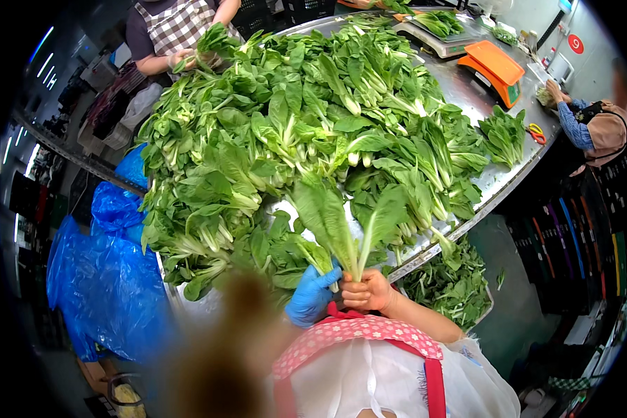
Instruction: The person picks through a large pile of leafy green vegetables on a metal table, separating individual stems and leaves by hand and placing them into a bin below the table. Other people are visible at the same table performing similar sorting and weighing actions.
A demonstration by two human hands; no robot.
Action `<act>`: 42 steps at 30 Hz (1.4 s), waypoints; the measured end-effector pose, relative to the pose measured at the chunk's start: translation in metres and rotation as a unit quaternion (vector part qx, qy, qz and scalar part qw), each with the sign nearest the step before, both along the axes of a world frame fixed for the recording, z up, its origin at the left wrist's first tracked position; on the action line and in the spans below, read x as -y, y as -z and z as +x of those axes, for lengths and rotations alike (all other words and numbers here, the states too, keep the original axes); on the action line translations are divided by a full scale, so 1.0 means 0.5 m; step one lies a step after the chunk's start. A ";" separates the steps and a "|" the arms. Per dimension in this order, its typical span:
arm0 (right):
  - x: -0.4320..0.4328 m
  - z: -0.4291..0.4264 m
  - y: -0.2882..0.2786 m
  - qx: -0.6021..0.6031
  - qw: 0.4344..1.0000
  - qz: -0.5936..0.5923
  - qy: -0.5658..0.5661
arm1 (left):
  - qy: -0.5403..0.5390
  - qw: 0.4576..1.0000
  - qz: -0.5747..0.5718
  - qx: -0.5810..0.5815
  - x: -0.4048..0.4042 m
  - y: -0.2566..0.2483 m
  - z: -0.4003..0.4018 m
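Observation:
Close to my apron, my left hand (311, 295), in a blue glove, grips the pale stem end of a small leafy green (313, 254). Right beside it, my bare right hand (367, 290) is closed around the stems of a larger leafy green (326, 222), whose long leaves fan upward and apart. Beyond both hands, a big heap of leafy greens (292, 130) with whitish stems covers much of the metal table (501, 183). Loose leaves lie just past my gloved hand.
Across the heap, a person in a checked apron (180, 26) handles greens. An orange scale (491, 68), a platform scale (439, 39) and scissors (536, 133) are at the right, near another person (601, 128). A blue plastic bag (109, 292) hangs left; a crate of greens (449, 292) stands below the table.

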State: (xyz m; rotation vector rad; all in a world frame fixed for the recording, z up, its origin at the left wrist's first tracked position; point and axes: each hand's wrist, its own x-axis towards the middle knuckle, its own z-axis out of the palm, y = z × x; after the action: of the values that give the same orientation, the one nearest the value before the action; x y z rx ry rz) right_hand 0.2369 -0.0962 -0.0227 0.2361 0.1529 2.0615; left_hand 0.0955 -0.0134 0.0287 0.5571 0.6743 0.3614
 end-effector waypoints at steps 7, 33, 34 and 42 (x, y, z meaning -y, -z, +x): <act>0.013 0.019 -0.017 0.430 0.891 -0.138 -0.035 | 0.038 0.991 0.121 -0.048 -0.021 -0.011 0.056; 0.039 0.342 -0.070 0.920 0.014 -0.145 0.363 | -0.111 0.990 0.000 0.092 -0.018 -0.014 -0.018; 0.038 0.349 -0.077 0.931 0.020 -0.148 0.334 | -0.102 0.988 0.020 0.112 -0.021 -0.004 -0.023; 0.040 0.372 -0.128 0.908 0.075 -0.212 0.354 | -0.033 0.999 0.038 -0.013 -0.040 -0.018 -0.056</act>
State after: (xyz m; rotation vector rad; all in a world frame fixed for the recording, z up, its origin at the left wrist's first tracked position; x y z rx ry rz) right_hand 0.4230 -0.1163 0.0411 -2.1398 -0.7725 -0.0995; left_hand 0.0675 0.0069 0.0378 0.6142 0.7070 0.4429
